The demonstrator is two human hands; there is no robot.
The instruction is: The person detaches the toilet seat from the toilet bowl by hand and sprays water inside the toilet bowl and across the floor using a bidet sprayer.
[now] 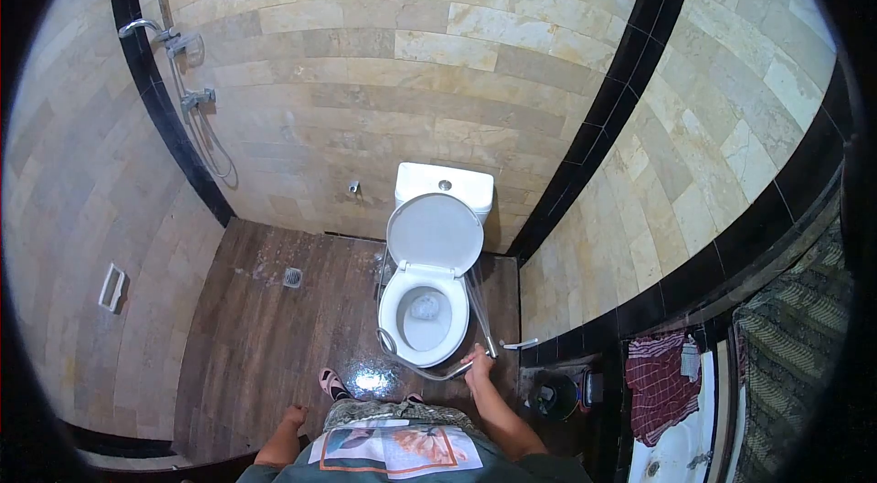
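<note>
The toilet bowl [426, 359] stands under its raised lid [436, 229], water with a whitish, bubbly patch lying inside. Just outside its front right edge, the right hand [477, 368] has its fingers curled around a metal sprayer [491, 348], whose head points away from the person; its long axis slants up and to the right. A grey hose [437, 378] loops around the bowl's front. The left hand [294, 416] hangs well apart, its finger spread impossible to tell.

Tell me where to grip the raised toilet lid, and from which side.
Grip the lid by its rounded upper rim, probably from the front, over the bowl: hinged at its lower end, it likely swings easiest there. The right hand holds the hose; the left hand suits.
</note>
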